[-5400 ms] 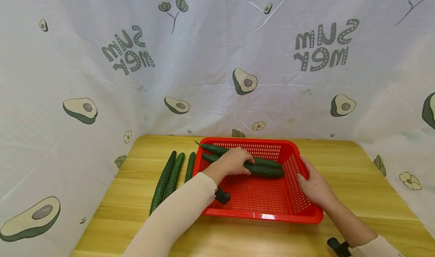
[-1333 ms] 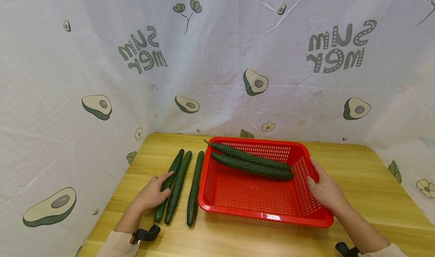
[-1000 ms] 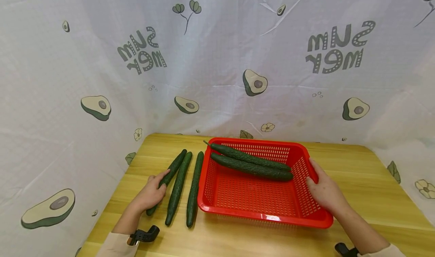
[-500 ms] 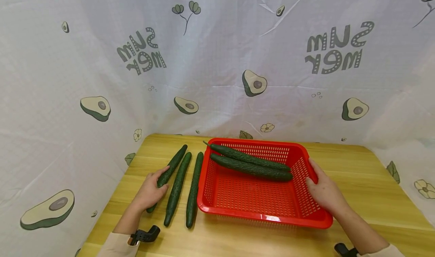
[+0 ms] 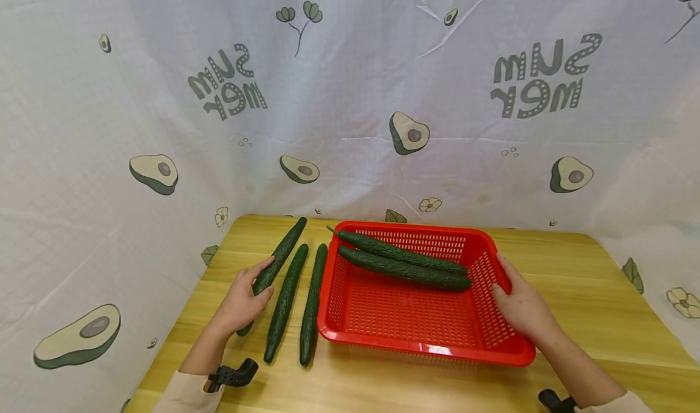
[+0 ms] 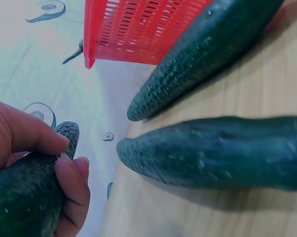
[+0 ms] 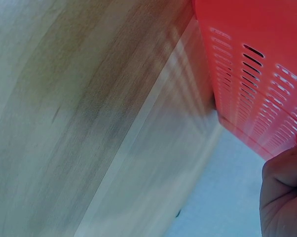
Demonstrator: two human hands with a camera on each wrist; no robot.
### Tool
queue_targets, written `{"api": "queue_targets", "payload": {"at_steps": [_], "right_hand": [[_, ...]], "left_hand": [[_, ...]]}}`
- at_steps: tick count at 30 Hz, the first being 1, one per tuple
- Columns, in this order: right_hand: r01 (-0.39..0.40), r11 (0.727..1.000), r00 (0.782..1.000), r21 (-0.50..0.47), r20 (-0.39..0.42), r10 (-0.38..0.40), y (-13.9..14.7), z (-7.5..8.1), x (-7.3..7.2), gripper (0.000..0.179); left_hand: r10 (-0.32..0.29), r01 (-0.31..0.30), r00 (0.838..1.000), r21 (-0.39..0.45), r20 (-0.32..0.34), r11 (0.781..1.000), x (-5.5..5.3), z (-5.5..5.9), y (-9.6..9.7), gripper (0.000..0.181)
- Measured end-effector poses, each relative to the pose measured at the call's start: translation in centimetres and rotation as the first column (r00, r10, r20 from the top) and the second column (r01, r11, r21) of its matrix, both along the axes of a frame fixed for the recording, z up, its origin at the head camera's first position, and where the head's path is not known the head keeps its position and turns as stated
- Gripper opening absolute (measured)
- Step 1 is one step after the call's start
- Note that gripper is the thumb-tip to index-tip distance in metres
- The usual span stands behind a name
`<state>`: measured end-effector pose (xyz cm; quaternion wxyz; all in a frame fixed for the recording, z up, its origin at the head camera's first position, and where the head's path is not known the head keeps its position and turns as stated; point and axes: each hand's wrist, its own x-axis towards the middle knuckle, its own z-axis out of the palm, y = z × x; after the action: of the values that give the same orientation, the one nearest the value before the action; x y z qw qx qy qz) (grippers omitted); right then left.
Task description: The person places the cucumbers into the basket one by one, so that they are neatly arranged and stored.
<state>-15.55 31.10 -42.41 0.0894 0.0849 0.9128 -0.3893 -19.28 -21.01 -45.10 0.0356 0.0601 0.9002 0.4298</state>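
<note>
My left hand [image 5: 240,300] pinches a long dark green cucumber [image 5: 288,243], the leftmost of those beside the basket. The left wrist view shows the thumb and fingers curled round this cucumber [image 6: 22,197] near one end. Two more cucumbers lie side by side on the table, a middle one [image 5: 286,307] and one close along the basket's left wall [image 5: 313,307]. My right hand [image 5: 522,303] grips the right rim of a red plastic basket [image 5: 404,345], thumb inside. In the basket, a cucumber with a stem [image 5: 404,254] and another [image 5: 407,271] lie together along the back.
The wooden table [image 5: 569,291] ends at a pale printed cloth [image 5: 350,158] behind and at both sides. A black wrist mount [image 5: 235,373] sits on the left forearm, another [image 5: 555,401] on the right.
Earlier, my left hand was on a cucumber inside the basket; then it came to the leftmost one on the table. That cucumber has since shifted away from its neighbour and toward the back.
</note>
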Motion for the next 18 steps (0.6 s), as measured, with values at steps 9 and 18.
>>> {"api": "queue_targets", "payload": {"at_steps": [9, 18], "right_hand": [[0.002, 1.0, 1.0, 0.002, 0.003, -0.002, -0.1, 0.2, 0.0, 0.071], [0.001, 1.0, 1.0, 0.0, 0.0, -0.001, -0.2, 0.3, 0.2, 0.072]], "left_hand": [[-0.014, 0.018, 0.997, 0.048, -0.078, 0.999, 0.5, 1.5, 0.9, 0.065], [-0.034, 0.053, 0.968, 0.071, -0.247, 0.996, 1.0, 3.1, 2.2, 0.064]]}}
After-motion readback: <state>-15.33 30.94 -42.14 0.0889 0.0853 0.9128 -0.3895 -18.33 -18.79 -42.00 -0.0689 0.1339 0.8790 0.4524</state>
